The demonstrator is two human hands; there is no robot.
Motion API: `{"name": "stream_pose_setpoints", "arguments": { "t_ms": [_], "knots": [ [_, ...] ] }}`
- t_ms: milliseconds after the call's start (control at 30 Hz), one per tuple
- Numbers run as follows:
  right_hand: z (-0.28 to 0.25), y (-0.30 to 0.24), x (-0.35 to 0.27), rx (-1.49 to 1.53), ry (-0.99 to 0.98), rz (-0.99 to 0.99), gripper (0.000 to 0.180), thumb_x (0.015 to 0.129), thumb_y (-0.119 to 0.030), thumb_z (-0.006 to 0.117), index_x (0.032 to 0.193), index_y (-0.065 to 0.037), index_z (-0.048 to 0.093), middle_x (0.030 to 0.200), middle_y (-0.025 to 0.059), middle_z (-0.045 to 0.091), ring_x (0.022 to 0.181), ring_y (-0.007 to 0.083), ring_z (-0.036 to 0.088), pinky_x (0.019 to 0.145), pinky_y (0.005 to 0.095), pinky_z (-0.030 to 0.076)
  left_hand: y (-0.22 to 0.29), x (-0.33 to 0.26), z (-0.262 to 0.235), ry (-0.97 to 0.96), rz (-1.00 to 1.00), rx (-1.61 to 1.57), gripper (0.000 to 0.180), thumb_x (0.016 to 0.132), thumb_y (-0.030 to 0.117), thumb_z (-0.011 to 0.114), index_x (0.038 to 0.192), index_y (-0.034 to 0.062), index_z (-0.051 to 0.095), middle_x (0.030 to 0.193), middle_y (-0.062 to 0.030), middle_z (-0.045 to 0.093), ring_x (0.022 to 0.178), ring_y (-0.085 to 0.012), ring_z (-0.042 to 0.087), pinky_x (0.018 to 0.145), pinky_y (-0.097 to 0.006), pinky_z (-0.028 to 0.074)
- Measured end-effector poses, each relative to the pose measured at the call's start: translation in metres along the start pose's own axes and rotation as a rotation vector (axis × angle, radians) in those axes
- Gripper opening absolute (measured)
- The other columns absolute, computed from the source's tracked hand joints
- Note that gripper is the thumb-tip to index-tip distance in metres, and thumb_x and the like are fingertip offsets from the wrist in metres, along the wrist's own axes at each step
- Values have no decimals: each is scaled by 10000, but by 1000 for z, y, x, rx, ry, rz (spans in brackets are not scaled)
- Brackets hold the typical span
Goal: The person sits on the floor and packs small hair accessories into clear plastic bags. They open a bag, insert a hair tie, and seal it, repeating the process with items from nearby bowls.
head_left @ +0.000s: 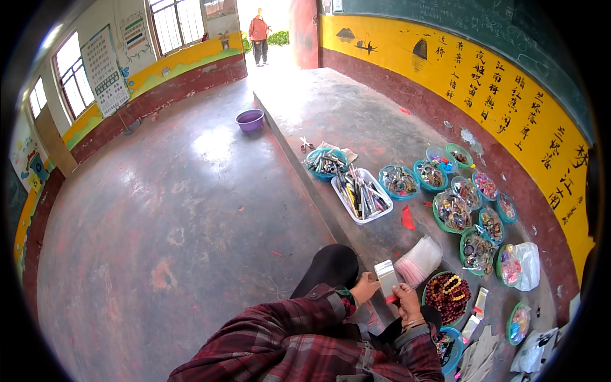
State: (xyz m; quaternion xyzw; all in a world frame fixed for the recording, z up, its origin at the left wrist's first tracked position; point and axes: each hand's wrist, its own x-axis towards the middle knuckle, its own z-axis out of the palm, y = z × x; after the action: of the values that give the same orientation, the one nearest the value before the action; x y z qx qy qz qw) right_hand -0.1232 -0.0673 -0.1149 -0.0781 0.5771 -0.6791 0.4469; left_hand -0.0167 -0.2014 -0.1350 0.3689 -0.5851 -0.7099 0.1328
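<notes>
A small flat white packet [386, 275] with a red lower end is held up between my hands. My right hand [408, 304] pinches its right edge between thumb and fingers. Close to the packet's left side is my left hand [364, 289], its fingers drawn together; whatever they hold is too small to make out. Just beyond my right hand lies a stack of clear plastic bags [420, 260]. A basket of dark red beads [439, 290], with a yellow string on top, stands beside my right wrist.
Several small baskets of trinkets [453, 211] crowd the raised floor at right. A white tray of pens [361, 197] sits ahead, near scissors [307, 144]. The step edge [299, 172] runs toward the doorway, past a purple basin [249, 121]. A person [259, 35] stands at the doorway.
</notes>
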Motion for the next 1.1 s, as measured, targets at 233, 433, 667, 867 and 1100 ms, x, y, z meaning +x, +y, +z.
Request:
{"name": "stream_pose_setpoints", "arguments": {
  "t_ms": [233, 433, 667, 867, 1100],
  "knots": [
    [1, -3, -10, -725, -178, 10, 167, 793, -111, 618, 861, 40, 637, 686, 34, 608, 574, 94, 545, 518, 244, 433, 25, -15, -10, -193, 554, 747, 515, 721, 178, 653, 1166, -10, 474, 1202, -208, 490, 1190, -346, 422, 1015, -419, 317],
    [4, -8, -19, -592, -416, 53, 193, 807, -148, 653, 914, 12, 659, 725, -7, 602, 630, 73, 532, 569, 229, 442, 37, -35, -5, -570, 316, 1091, 423, 700, 208, 656, 1061, 21, 538, 1010, -203, 599, 1001, -368, 556, 866, -417, 434],
    [1, -23, -22, -618, -398, 87, 159, 766, -60, 660, 902, 21, 652, 743, -2, 618, 636, 85, 555, 590, 234, 452, 35, -35, -5, -631, 323, 991, 319, 712, 215, 653, 946, 7, 590, 873, -196, 633, 868, -373, 603, 749, -432, 472],
    [3, -24, -16, -305, -205, -184, 163, 783, -82, 663, 921, -16, 606, 785, 5, 615, 668, 78, 571, 581, 219, 466, 34, -27, -9, -505, 376, 835, 285, 732, 231, 665, 832, -33, 623, 777, -195, 640, 766, -328, 632, 683, -393, 476],
    [-8, -23, -10, -212, -75, -75, 191, 836, -215, 642, 881, -31, 614, 718, 36, 626, 602, 105, 590, 542, 220, 478, 25, -18, -11, -348, 153, 285, 312, 747, 244, 705, 816, -49, 620, 684, -123, 591, 653, -162, 548, 591, -330, 434]
  ]
}}
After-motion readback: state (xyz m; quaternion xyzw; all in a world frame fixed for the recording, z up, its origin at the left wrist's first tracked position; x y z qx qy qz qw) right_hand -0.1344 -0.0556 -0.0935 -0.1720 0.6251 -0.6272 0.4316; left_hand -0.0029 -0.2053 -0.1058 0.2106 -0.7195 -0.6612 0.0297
